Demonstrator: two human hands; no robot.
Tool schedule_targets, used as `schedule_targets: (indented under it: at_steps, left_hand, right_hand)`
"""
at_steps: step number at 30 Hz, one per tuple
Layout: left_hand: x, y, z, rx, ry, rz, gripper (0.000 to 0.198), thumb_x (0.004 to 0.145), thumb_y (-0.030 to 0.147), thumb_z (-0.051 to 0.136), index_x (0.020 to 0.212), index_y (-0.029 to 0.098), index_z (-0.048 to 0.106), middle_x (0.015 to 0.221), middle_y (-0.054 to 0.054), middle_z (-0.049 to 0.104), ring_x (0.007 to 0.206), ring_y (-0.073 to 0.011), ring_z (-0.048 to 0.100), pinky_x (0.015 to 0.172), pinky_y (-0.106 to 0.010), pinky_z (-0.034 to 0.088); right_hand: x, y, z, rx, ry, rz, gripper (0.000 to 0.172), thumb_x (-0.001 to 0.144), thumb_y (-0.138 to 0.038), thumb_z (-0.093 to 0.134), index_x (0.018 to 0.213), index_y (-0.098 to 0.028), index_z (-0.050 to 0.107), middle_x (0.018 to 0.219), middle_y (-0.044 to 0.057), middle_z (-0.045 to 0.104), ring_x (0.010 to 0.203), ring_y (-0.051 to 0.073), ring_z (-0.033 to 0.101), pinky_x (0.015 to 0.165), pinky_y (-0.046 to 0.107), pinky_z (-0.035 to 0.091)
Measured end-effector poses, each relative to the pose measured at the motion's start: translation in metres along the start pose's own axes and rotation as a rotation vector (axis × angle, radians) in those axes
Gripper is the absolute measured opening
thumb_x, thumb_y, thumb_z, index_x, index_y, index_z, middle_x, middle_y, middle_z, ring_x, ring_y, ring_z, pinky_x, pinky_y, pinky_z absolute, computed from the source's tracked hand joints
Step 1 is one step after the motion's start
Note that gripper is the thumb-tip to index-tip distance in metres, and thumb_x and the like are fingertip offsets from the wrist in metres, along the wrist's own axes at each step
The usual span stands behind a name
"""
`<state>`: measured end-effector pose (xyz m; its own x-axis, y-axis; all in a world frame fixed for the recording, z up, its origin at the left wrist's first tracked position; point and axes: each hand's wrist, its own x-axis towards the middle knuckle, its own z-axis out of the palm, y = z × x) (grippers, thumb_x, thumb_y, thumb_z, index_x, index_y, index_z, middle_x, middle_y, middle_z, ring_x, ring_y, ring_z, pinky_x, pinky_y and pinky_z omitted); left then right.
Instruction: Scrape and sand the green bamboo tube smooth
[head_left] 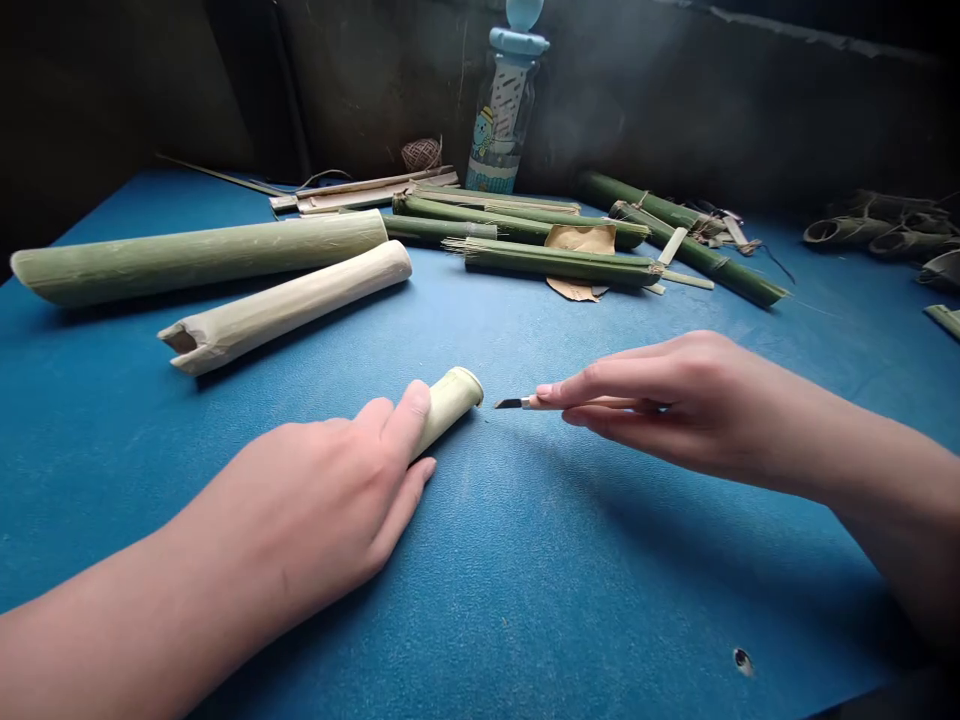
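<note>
Centrally, grasps a short, pale green bamboo tube (448, 402) with the left hand (337, 490), fingers closed over the upper side, thumb against the near side, rimmed far end exposed at mid-table. To the right, pinches a slim carving knife (527, 402) with a dark blade, metal collar and pale handle between the thumb and nearly straight fingers of the right hand (667, 400); blade tip near the rim, yet apart from it.

Beneath, a blue, finely grained tabletop (525, 590), shaded below the right forearm and marked by a small dark-centred spot (742, 661) at lower right. Behind, a dark grey wall (360, 90).

At left, a long, pale green bamboo tube (210, 257) with an obliquely cut end; just in front, a peeled, cream-coloured bamboo tube (300, 302) with a notched end. Toward the back, an upright, clear bottle with a light blue top (495, 130), near a brown ball of twine (421, 154) and flat, pale bamboo strips (367, 190). Farther forward, several dark green bamboo lengths (517, 222), one frayed at its left end, across a tan, papery sheet (581, 239). At far right, dim, hollow bamboo tubes (844, 233). Hidden by the left hand: the near part of the short tube.
</note>
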<state>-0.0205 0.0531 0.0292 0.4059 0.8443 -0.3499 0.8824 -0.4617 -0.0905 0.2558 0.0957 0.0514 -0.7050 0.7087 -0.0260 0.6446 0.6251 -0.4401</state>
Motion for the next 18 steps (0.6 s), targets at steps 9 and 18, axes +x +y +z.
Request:
schedule_targets:
  at_steps: [9,18]
  left_hand:
    - [-0.003,0.009,0.008,0.106,0.039,0.058,0.051,0.100,0.027,0.032,0.148,0.014,0.043,0.092,-0.010,0.064,0.067,-0.0263,0.069,0.051,-0.038,0.053]
    - [-0.001,0.012,0.013,0.076,0.194,0.044,0.045,0.101,0.034,0.038,0.142,0.020,0.049,0.087,-0.005,0.064,0.060,-0.0232,0.068,0.044,-0.033,0.048]
  right_hand:
    - [0.001,0.002,0.003,0.016,0.039,-0.078,0.024,0.096,-0.026,0.059,0.111,-0.021,0.078,0.086,0.004,0.080,0.068,0.016,0.071,0.061,0.027,0.044]
    - [0.004,-0.004,0.003,-0.016,0.042,-0.040,0.023,0.096,-0.029,0.059,0.106,-0.023,0.079,0.070,0.001,0.076,0.054,0.012,0.063,0.054,0.026,0.039]
